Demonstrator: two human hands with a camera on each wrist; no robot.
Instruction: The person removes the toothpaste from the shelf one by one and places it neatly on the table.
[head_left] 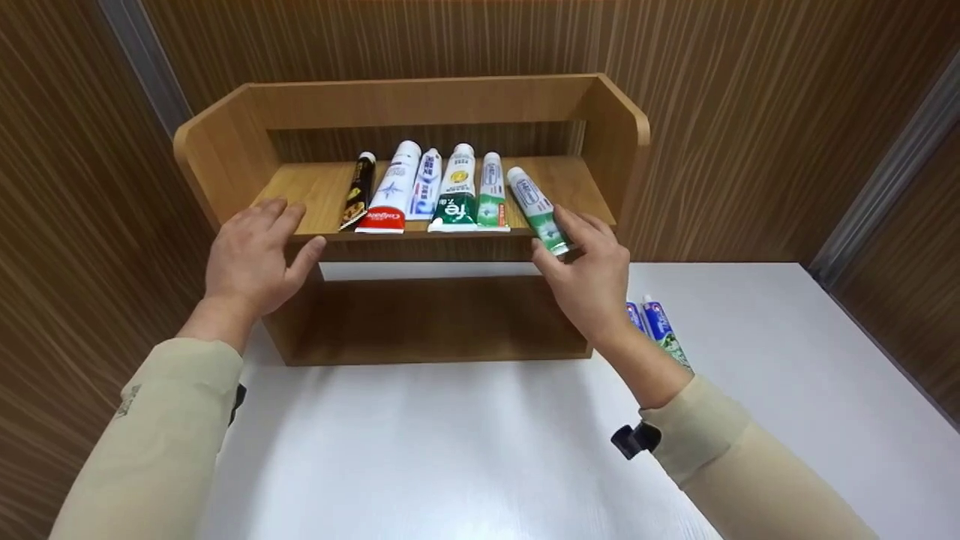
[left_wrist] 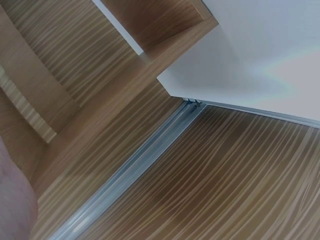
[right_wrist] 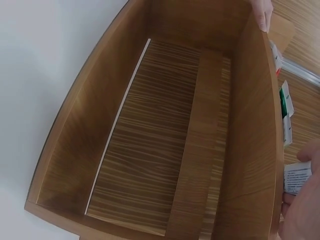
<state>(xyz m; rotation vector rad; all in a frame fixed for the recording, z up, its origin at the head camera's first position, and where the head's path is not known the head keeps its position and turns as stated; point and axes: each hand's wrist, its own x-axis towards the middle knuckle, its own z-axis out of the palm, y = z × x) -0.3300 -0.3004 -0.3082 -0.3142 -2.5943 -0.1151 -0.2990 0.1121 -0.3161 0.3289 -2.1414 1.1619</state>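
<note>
My right hand [head_left: 590, 274] pinches the lower end of a green-and-white toothpaste tube [head_left: 531, 201] between thumb and fingers. This tube lies tilted at the right end of a row on the upper board of a wooden shelf [head_left: 420, 103], its bottom end over the front edge. In the right wrist view the tube's printed side [right_wrist: 297, 177] shows beside the fingers. My left hand [head_left: 251, 251] rests at the board's left front corner, fingers loosely extended. Left of the held tube lie another green-and-white tube [head_left: 492, 187], a dark green fe tube [head_left: 457, 187], a blue-and-white tube [head_left: 427, 184], a red-ended Colgate tube [head_left: 396, 187] and a black tube [head_left: 360, 186].
The shelf's lower compartment [head_left: 450, 315] faces forward and stands on a white table [head_left: 420, 450]. Blue toothpaste tubes [head_left: 660, 322] lie on the table to the right, partly behind my right forearm. Wood-grain panels [head_left: 750, 112] enclose the back and sides.
</note>
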